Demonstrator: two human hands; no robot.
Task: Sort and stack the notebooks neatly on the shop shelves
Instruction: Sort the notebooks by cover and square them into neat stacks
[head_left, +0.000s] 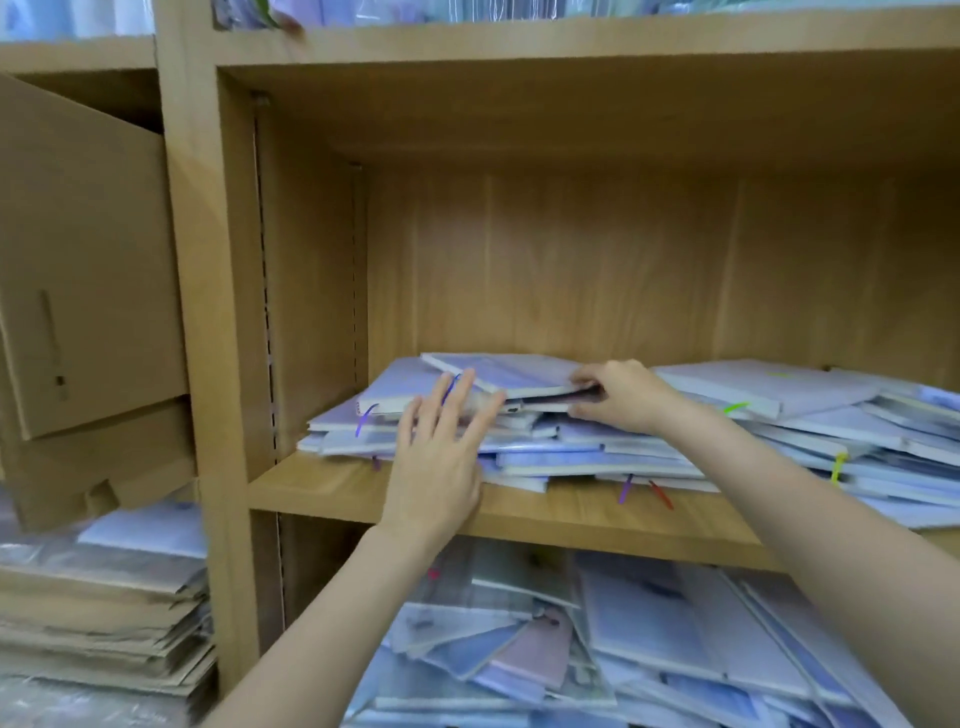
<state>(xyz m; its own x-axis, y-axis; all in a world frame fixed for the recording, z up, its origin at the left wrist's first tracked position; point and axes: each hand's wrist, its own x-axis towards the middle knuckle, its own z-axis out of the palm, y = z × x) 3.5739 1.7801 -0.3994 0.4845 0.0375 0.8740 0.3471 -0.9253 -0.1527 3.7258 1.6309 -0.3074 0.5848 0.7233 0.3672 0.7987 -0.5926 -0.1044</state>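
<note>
sorting early | notebooks (571, 447) lying jumbled on middle shelf (363, 493), more heaped below | left hand (441, 447) pressing flat, fingers straight, steadying pile | right hand (618, 395) pinching top notebook (509, 371) (edge lifted) | squaring and stacking remaining

Both bare forearms reach up and forward from the lower edge of the view, the left from lower centre, the right from the lower right corner. The left hand (436, 457) is seen from its back, wrist nearly straight, its fingers (457, 400) straight and spread, pointing up and away, the thumb set off to the left. The right hand (621, 397) turns inward toward the left with its wrist bent, its fingers curled and thumb underneath in a pinch.
</note>
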